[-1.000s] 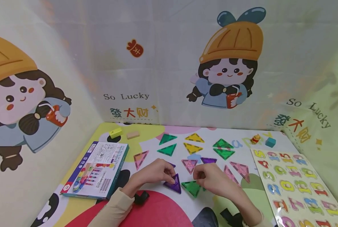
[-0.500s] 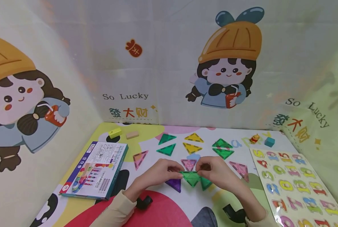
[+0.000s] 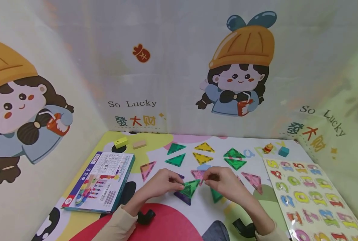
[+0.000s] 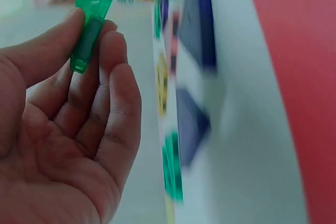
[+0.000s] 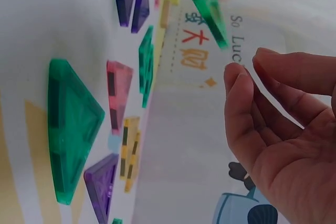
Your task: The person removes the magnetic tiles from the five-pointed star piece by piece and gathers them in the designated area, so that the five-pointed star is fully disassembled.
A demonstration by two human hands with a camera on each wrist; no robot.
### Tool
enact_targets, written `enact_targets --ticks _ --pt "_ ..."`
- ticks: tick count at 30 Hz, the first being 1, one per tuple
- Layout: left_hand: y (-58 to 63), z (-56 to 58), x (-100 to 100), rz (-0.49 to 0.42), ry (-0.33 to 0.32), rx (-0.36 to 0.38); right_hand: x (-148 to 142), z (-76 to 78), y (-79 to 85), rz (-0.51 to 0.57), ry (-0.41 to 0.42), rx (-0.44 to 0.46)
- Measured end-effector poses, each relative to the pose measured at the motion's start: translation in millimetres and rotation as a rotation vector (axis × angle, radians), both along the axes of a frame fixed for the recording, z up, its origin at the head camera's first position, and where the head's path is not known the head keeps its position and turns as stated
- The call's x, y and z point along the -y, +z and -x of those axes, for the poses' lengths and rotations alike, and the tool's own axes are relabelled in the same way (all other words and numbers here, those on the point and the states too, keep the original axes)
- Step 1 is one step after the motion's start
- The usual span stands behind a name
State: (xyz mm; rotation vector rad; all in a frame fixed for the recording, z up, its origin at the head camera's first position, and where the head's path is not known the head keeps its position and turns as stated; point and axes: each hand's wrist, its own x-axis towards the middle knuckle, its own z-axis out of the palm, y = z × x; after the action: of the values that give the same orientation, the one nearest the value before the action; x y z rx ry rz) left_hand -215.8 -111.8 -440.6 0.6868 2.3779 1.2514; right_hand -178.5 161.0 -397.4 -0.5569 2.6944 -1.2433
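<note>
Between thumb and fingers, my left hand pinches a translucent green triangle tile, raised above the table. In the head view it overlaps a purple triangle tile. The left wrist view shows the tile held by one corner, with the rest cut off by the frame. My right hand holds nothing; its fingers are bent, with a gap before the thumb. Below it lies another green triangle tile, partly covered. A pink triangle tile sits just behind the hands.
Toward the back lie green tiles and yellow tiles. Pink tiles are at right. A flat toy box stands at left, a number puzzle board at right. A small figurine and blue cube sit behind the board.
The green tile was lifted from the table; half a second ago both hands held it. Since then my right hand has let go, and my left hand has carried it leftward.
</note>
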Motion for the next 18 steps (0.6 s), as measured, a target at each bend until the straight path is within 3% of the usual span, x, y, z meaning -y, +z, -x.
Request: enact_targets --ticks 4,9,14,18 --pt "1.3 8.5 36 0.061 0.095 -0.010 1 0.7 -2.3 -0.012 -0.025 0.008" --pt "3.3 21.1 67 0.117 0.280 0.008 3 1.4 -5.1 -0.033 0.025 0.024" --pt "-0.3 24.6 72 0.178 0.403 0.042 4 1.5 -7.1 -0.052 0.066 0.040" --pt "-0.9 19.7 66 0.304 0.429 -0.025 4 1.2 -8.9 -0.058 0.072 0.043"
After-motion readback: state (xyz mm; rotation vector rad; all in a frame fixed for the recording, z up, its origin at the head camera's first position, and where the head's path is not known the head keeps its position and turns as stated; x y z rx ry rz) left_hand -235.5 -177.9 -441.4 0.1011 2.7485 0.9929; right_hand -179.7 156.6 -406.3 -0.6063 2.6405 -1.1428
